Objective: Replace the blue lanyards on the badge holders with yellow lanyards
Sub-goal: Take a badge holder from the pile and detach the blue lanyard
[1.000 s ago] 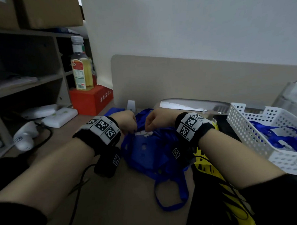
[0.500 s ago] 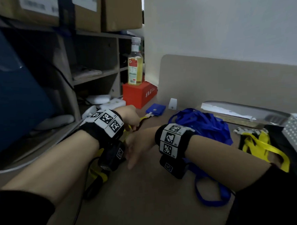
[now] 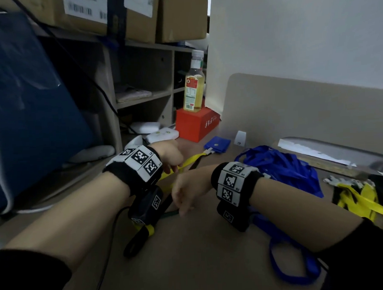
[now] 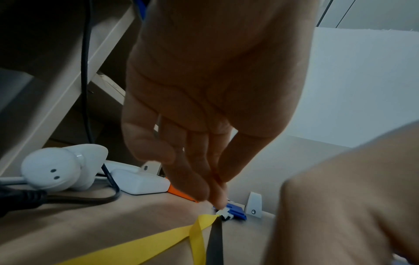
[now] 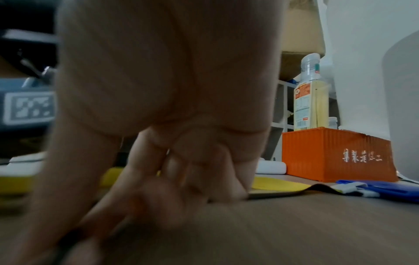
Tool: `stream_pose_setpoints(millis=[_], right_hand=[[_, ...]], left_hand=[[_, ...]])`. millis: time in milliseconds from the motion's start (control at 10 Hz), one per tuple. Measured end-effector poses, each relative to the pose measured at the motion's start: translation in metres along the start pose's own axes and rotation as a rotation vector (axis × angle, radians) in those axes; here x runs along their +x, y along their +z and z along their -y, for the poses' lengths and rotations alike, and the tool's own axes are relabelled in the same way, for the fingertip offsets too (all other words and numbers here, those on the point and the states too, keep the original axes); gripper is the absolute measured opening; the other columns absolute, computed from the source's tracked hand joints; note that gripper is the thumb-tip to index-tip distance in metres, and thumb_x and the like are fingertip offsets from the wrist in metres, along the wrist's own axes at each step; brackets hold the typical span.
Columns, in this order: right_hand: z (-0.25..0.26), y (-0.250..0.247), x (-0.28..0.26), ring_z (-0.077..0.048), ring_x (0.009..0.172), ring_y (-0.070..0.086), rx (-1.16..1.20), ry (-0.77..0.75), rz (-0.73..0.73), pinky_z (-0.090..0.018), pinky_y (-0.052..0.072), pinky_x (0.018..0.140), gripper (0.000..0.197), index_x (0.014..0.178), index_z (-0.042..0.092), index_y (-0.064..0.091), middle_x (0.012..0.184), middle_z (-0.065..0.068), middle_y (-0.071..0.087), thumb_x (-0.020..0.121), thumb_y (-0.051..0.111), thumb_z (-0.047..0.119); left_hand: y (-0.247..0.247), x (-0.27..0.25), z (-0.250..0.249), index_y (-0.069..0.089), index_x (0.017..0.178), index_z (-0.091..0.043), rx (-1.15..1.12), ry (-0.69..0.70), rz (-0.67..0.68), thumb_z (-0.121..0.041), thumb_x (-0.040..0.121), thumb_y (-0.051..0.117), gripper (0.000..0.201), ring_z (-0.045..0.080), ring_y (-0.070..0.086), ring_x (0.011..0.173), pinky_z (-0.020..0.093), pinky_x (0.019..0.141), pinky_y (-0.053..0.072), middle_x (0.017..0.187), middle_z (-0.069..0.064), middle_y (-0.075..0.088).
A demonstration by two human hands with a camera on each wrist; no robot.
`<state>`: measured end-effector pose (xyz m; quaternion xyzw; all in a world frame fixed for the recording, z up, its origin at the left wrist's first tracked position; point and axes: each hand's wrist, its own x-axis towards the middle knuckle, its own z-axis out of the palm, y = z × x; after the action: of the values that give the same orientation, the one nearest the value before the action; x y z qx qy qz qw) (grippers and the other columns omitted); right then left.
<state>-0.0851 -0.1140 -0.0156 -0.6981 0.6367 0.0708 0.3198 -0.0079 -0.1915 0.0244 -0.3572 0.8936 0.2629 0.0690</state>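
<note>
Fingers [image 4: 211, 190] of the left hand [image 3: 169, 154] are hanging relaxed above the yellow lanyard [image 3: 192, 160]; the right hand [image 3: 187, 190] is pressing it flat on the bench [image 3: 191, 265]; keeping it untwisted is wise.

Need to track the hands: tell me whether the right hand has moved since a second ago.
Yes. The right hand has left the blue lanyard pile and moved left, now beside the yellow lanyard near the shelf.

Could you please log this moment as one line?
left hand: on yellow lanyard | right hand: open, on desk | badge holder: yellow lanyard clipped on
</note>
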Motion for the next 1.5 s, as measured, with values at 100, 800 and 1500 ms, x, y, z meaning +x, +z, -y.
stream_pose_setpoints(millis=[100,800,1500], right_hand=[[-0.011,-0.025,-0.011,-0.005,0.064,0.05,-0.023,0.164,0.179,-0.02,0.038,0.059,0.008,0.085,0.017,0.065,0.065,0.01,0.06,0.088,0.067,0.024],[-0.091,-0.088,0.13,-0.011,0.067,0.051,0.695,0.346,-0.6,-0.023,0.047,0.061,0.004,0.092,0.019,0.053,0.09,-0.005,0.054,0.094,0.057,0.017],[-0.094,-0.04,-0.11,-0.012,0.047,0.047,0.525,0.627,-0.779,-0.012,0.031,0.034,0.015,0.083,0.008,0.066,0.068,0.0,0.062,0.091,0.059,0.019]], left_hand=[[-0.005,0.008,0.003,0.066,0.106,-0.002,-0.006,-0.007,-0.004,-0.009,0.092,0.043,0.028,0.017,0.058,0.064,0.022,0.054,0.041,0.091,0.008,0.07],[-0.032,0.055,0.035,0.069,0.102,0.003,0.031,-0.076,-0.002,0.0,0.088,0.046,0.027,0.008,0.043,0.027,0.008,0.029,0.026,0.063,0.004,0.058],[0.035,0.012,-0.095,0.063,0.109,-0.007,0.077,0.311,0.061,-0.022,0.096,0.049,0.024,0.011,0.061,0.059,0.017,0.043,0.042,0.085,0.0,0.069]])
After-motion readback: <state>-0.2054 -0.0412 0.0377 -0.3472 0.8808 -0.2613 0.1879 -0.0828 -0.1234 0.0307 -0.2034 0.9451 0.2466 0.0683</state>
